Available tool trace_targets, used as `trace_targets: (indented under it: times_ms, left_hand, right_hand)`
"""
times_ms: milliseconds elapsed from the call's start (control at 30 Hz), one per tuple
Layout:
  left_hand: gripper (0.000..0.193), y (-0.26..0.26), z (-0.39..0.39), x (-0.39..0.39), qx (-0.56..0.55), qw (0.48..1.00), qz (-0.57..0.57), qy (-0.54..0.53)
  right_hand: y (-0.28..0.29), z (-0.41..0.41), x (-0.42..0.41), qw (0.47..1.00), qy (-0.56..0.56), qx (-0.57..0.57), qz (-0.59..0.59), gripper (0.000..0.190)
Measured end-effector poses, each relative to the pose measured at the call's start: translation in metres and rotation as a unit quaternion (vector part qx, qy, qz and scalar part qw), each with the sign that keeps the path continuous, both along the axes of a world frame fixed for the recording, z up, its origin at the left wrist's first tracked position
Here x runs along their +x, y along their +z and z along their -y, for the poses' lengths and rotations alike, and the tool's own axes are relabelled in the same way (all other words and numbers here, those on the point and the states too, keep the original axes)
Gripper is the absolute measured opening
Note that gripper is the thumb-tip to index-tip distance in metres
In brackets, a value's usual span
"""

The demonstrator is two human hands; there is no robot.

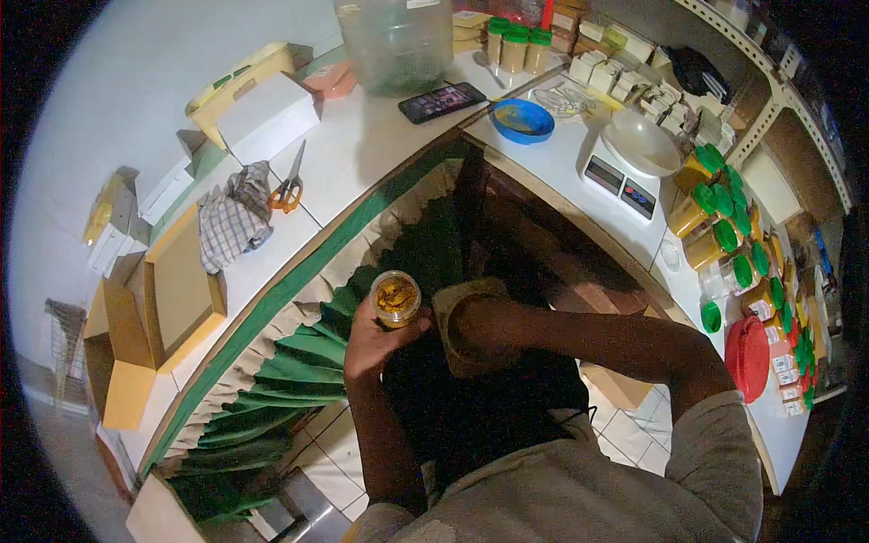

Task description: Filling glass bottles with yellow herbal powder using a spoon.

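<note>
In my left hand (370,343) is a small clear jar (396,298), held upright. Its open mouth shows yellow-orange powder inside. My right hand (482,324) reaches into the dim mouth of a squarish container (445,302) in front of my lap. Shadow and the container hide its fingers, so whether they grip anything is unclear. The container sits just right of the jar, a little apart from it.
A kitchen scale with a bowl (621,180), a blue lid (523,122) and several green-lidded jars (706,203) stand on the right counter. Scissors (288,186), a checked cloth (237,220), an open cardboard box (180,292) and a phone (441,102) lie on the left counter.
</note>
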State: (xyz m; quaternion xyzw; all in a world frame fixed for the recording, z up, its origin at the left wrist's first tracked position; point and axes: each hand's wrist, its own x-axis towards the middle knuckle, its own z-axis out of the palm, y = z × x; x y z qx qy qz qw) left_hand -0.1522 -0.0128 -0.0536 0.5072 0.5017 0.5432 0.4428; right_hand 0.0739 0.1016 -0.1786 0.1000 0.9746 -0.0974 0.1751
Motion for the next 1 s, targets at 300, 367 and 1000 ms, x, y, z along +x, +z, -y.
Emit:
trace_targets:
  times_ms: [300, 367, 1000]
  left_hand:
    - [0.047, 0.007, 0.006, 0.006, -0.028, 0.999, 0.028, 0.018]
    - [0.047, 0.010, 0.006, 0.004, -0.032, 0.999, 0.000, 0.011]
    - [0.057, -0.011, 0.001, -0.008, -0.056, 0.992, -0.111, -0.035]
  right_hand:
    - [0.183, 0.036, 0.023, 0.974, -0.184, -0.110, -0.076, 0.040]
    - [0.179, 0.035, 0.027, 0.969, -0.214, -0.113, -0.053, 0.038]
    - [0.187, 0.025, 0.058, 0.937, -0.284, -0.130, -0.158, 0.010]
